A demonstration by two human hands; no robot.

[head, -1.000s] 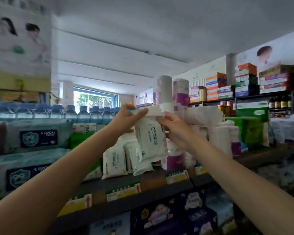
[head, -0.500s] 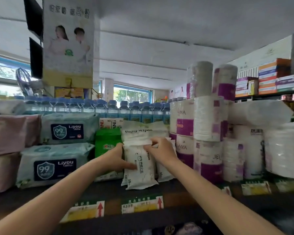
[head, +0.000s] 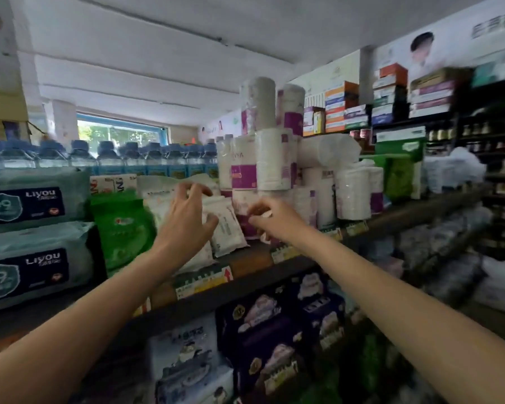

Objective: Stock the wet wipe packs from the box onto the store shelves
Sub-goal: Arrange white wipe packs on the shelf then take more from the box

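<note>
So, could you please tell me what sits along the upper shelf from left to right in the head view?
Liyou wipe packs → green pack → white wet wipe packs, with the left hand in front → right hand → purple-and-white paper rolls → green bag.

A white ceiling (head: 187, 48) with long beams runs back to a bright window (head: 118, 131) with a blue frame, green foliage showing through it. A pale pillar (head: 60, 121) stands left of the window. On the right, a white wall (head: 455, 45) carries printed posters above dark shelving (head: 438, 119) stacked with coloured boxes. Daylight from the window lights the room; the right side is blurred.
</note>
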